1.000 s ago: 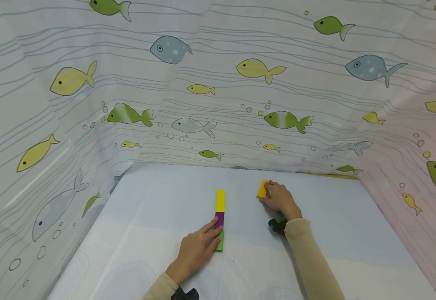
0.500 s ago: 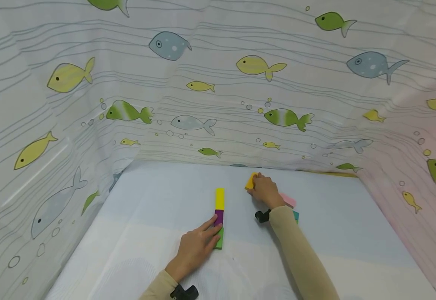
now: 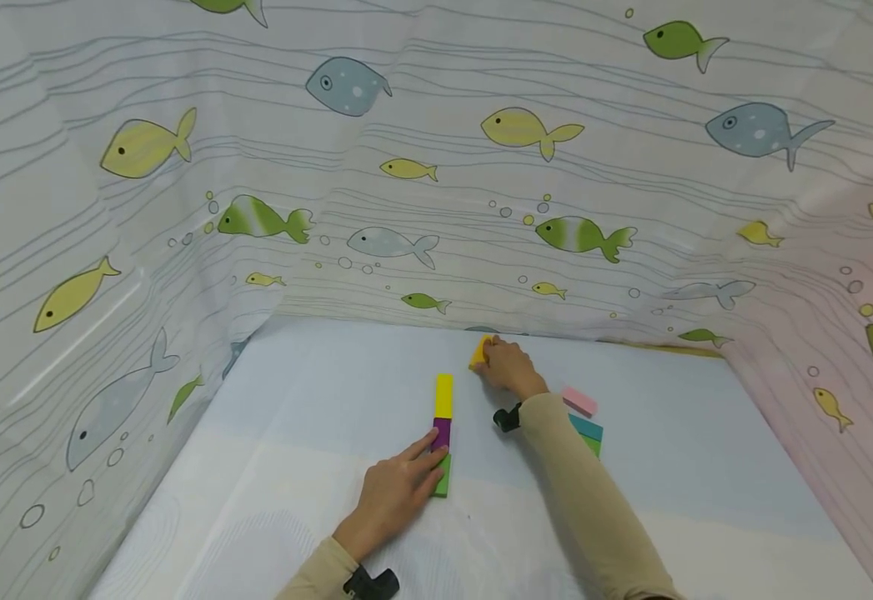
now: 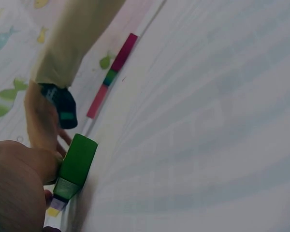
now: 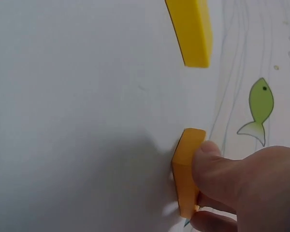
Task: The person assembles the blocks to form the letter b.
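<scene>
Fingers and thumb of the right hand (image 3: pixel 507 367) pinch an orange block (image 3: pixel 479 352), thumb on one flat face in the right wrist view, the block held on edge just above the pale blue table cover (image 3: pixel 331 392). It sits near the far edge of the table, just beyond and to the right of the yellow block (image 3: pixel 444 396). That yellow block heads a straight row: purple block (image 3: pixel 441 433) touching behind it, then the green block (image 3: pixel 444 482) nearest the person. Over on the near end, the left hand (image 3: pixel 394 492) lies flat-ish along the row, fingers fairly straight, fingertips on the purple and green blocks, pressing rather than gripping. To the right of the right forearm lie three more pieces, a pink block (image 3: pixel 579 402), a teal block (image 3: pixel 586 427) and a second green block (image 3: pixel 594 446), close together and well apart from the row. All round the table hangs a white curtain (image 3: pixel 406 167) printed with fish.
</scene>
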Action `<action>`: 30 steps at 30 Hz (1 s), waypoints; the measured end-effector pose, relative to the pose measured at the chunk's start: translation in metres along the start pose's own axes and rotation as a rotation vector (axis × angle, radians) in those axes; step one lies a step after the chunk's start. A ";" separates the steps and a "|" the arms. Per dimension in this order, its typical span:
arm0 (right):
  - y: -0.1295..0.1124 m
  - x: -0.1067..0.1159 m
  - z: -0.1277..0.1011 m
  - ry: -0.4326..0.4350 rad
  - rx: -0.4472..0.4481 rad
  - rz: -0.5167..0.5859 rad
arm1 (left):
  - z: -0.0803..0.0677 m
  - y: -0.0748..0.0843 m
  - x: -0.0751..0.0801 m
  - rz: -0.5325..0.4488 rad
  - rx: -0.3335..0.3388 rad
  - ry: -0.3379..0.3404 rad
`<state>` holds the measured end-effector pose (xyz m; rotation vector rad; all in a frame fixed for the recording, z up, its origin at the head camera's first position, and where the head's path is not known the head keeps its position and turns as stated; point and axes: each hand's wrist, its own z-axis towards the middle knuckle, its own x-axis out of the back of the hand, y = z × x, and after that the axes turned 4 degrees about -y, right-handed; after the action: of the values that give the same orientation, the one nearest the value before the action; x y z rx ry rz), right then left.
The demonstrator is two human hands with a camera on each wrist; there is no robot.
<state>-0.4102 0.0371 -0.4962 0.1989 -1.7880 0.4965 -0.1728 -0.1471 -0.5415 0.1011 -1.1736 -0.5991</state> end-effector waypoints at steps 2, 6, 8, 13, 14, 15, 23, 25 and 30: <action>-0.005 -0.002 0.003 -0.017 0.000 -0.003 | -0.001 0.000 0.000 -0.004 0.009 -0.009; -0.014 -0.003 0.007 -0.025 0.016 -0.013 | -0.001 0.000 -0.001 -0.003 0.013 -0.018; -0.017 -0.003 0.009 -0.017 0.025 -0.017 | 0.000 -0.001 0.000 -0.004 0.009 -0.017; -0.027 -0.005 0.013 0.003 0.051 -0.039 | 0.000 -0.001 0.001 0.000 0.011 -0.018; -0.028 -0.006 0.014 0.002 0.055 -0.045 | 0.000 -0.001 0.001 0.002 0.012 -0.019; -0.030 -0.006 0.014 0.004 0.057 -0.045 | 0.000 -0.001 0.001 0.006 0.012 -0.021; -0.036 -0.012 0.012 0.002 0.088 -0.032 | 0.000 -0.002 0.002 0.014 0.000 -0.024; -0.037 -0.014 0.011 0.006 0.104 -0.029 | 0.000 -0.001 0.002 0.012 0.002 -0.028; -0.039 -0.017 0.007 0.016 0.125 -0.012 | 0.000 -0.002 0.002 0.012 -0.001 -0.035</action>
<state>-0.3966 -0.0031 -0.5046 0.2919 -1.7407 0.6002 -0.1728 -0.1494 -0.5404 0.0829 -1.2066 -0.5935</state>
